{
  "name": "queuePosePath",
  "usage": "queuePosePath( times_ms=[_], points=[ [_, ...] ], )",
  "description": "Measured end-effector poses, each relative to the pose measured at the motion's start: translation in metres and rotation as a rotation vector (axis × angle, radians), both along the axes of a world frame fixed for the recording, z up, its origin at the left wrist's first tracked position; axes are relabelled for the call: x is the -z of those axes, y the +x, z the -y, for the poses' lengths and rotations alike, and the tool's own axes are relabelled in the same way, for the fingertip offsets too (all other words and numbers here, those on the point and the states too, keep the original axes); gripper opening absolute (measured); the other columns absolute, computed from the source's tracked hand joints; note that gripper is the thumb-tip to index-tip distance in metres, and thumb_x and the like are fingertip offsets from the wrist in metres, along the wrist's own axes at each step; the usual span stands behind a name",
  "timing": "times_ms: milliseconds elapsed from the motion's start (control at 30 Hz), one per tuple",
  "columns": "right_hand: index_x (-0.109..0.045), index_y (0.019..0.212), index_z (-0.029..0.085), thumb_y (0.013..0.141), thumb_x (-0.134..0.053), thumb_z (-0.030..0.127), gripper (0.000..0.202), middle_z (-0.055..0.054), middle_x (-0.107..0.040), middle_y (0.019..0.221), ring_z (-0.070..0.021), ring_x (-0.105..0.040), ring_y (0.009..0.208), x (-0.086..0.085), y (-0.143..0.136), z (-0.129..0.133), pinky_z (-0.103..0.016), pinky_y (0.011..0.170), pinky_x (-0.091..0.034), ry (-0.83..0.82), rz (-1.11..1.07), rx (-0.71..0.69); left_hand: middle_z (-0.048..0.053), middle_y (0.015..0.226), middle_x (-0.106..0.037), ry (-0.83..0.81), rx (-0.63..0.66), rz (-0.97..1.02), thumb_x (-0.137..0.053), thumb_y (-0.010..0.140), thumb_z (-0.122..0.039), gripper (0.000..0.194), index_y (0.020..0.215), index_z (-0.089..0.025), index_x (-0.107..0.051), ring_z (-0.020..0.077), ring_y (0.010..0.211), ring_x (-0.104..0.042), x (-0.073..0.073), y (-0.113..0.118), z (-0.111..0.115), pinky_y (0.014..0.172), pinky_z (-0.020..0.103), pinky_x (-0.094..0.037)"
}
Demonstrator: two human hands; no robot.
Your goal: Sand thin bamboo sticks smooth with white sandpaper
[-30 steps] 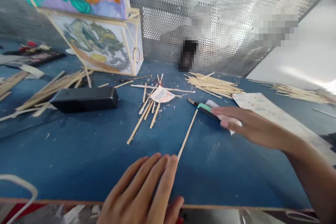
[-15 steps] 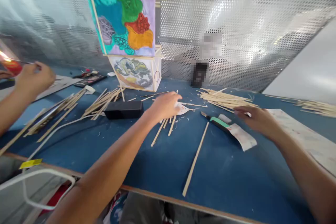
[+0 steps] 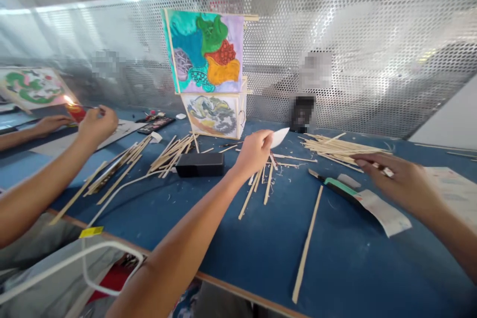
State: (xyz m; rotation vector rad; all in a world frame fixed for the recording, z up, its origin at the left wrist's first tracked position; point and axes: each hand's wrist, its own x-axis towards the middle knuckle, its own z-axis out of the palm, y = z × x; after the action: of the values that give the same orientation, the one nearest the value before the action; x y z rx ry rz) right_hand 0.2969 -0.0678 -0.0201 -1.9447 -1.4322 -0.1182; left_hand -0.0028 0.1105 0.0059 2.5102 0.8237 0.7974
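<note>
My left hand [image 3: 255,151] is closed on a small white piece of paper [image 3: 280,137], raised over short wooden sticks [image 3: 267,184] at the middle of the blue table. On the right, my right hand [image 3: 395,176] has curled fingers round a small whitish thing that I cannot make out, beside the right pile of sticks [image 3: 331,148]. Between my hands lie a green and black cutter knife [image 3: 341,186] and a strip of patterned paper [image 3: 385,211]. One long stick [image 3: 307,246] lies alone nearer the front edge.
A black box [image 3: 200,164] with a white cable stands left of my left hand. Behind it rises a painted paper lantern [image 3: 212,114]. Another person's hand [image 3: 97,124] is at the left, near more sticks [image 3: 119,166]. A perforated metal screen [image 3: 354,59] lines the back.
My left hand has lifted the white paper off the sticks. My right hand has curled more and its small object shows more clearly. The view has shifted left and up.
</note>
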Motion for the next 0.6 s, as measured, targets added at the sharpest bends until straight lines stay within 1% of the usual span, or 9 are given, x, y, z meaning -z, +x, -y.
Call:
queuePosePath(
  times_ms=[33, 100, 200, 267, 333, 400, 467, 533, 600],
  points=[
    [-0.080, 0.111, 0.030, 0.092, -0.058, 0.054, 0.038, -0.010, -0.079, 0.120, -0.0335, -0.071, 0.110, -0.005, -0.017, -0.004, -0.044, 0.087, -0.053, 0.008, -0.049, -0.070, 0.005, 0.116, -0.069, -0.033, -0.018, 0.033, -0.052, 0.108, -0.045, 0.038, 0.122, -0.013, -0.068, 0.0275, 0.108, -0.069, -0.003, -0.004, 0.003, 0.094, 0.043, -0.060],
    [-0.078, 0.119, 0.029, 0.092, -0.063, 0.058, 0.042, -0.009, -0.078, 0.122, -0.0310, -0.072, 0.110, -0.011, -0.049, -0.014, -0.043, 0.090, -0.056, -0.018, -0.152, -0.216, 0.004, 0.111, -0.069, -0.114, -0.019, 0.087, -0.045, 0.111, -0.046, 0.042, 0.119, -0.012, -0.068, 0.0264, 0.104, -0.070, -0.006, -0.010, 0.011, 0.090, 0.040, -0.060],
    [-0.068, 0.137, 0.025, 0.093, -0.062, 0.064, 0.058, -0.011, -0.077, 0.121, -0.0258, -0.075, 0.097, -0.011, -0.085, -0.028, -0.040, 0.083, -0.060, -0.043, -0.310, -0.341, 0.002, 0.106, -0.067, -0.255, 0.067, 0.144, -0.023, 0.115, -0.041, 0.057, 0.116, -0.007, -0.069, 0.0257, 0.103, -0.070, -0.002, -0.009, 0.020, 0.087, 0.036, -0.058],
    [-0.063, 0.141, 0.021, 0.095, -0.060, 0.064, 0.063, -0.009, -0.079, 0.106, -0.0227, -0.074, 0.086, -0.005, -0.096, -0.033, -0.037, 0.075, -0.059, -0.031, -0.415, -0.351, 0.002, 0.101, -0.068, -0.360, 0.161, 0.167, -0.031, 0.114, -0.043, 0.051, 0.112, -0.009, -0.070, 0.0220, 0.097, -0.071, 0.005, -0.001, 0.022, 0.083, 0.034, -0.058],
    [-0.070, 0.127, 0.019, 0.094, -0.065, 0.061, 0.054, -0.004, -0.075, 0.086, -0.0203, -0.068, 0.076, 0.004, -0.099, -0.033, -0.032, 0.067, -0.054, -0.019, -0.493, -0.341, 0.002, 0.093, -0.069, -0.472, 0.263, 0.178, -0.051, 0.109, -0.044, 0.036, 0.107, -0.013, -0.070, 0.0163, 0.082, -0.069, 0.012, 0.010, 0.021, 0.074, 0.031, -0.059],
    [-0.075, 0.099, 0.020, 0.091, -0.070, 0.059, 0.040, -0.001, -0.068, 0.073, -0.0177, -0.061, 0.069, 0.011, -0.096, -0.029, -0.029, 0.062, -0.048, -0.017, -0.538, -0.340, 0.002, 0.087, -0.070, -0.584, 0.351, 0.187, -0.056, 0.106, -0.040, 0.029, 0.105, -0.016, -0.071, 0.0124, 0.070, -0.066, 0.020, 0.020, 0.021, 0.064, 0.027, -0.057],
    [-0.071, 0.079, 0.020, 0.089, -0.074, 0.056, 0.037, 0.000, -0.064, 0.068, -0.0159, -0.055, 0.066, 0.015, -0.090, -0.024, -0.027, 0.060, -0.044, -0.008, -0.576, -0.339, 0.002, 0.086, -0.070, -0.687, 0.412, 0.207, -0.058, 0.103, -0.037, 0.025, 0.107, -0.017, -0.072, 0.0116, 0.066, -0.066, 0.027, 0.028, 0.023, 0.061, 0.024, -0.056],
    [-0.068, 0.072, 0.020, 0.089, -0.076, 0.054, 0.038, 0.000, -0.062, 0.065, -0.0153, -0.053, 0.065, 0.018, -0.085, -0.020, -0.027, 0.060, -0.042, 0.017, -0.616, -0.325, 0.003, 0.085, -0.071, -0.780, 0.443, 0.235, -0.066, 0.097, -0.031, 0.019, 0.108, -0.017, -0.071, 0.0117, 0.065, -0.069, 0.033, 0.032, 0.027, 0.061, 0.024, -0.056],
    [-0.070, 0.077, 0.021, 0.088, -0.077, 0.052, 0.033, -0.001, -0.065, 0.070, -0.0162, -0.057, 0.068, 0.022, -0.083, -0.020, -0.027, 0.061, -0.045, 0.039, -0.658, -0.317, 0.003, 0.083, -0.071, -0.866, 0.446, 0.276, -0.071, 0.092, -0.022, 0.016, 0.106, -0.015, -0.069, 0.0122, 0.064, -0.070, 0.037, 0.035, 0.031, 0.064, 0.025, -0.058]
  ],
)
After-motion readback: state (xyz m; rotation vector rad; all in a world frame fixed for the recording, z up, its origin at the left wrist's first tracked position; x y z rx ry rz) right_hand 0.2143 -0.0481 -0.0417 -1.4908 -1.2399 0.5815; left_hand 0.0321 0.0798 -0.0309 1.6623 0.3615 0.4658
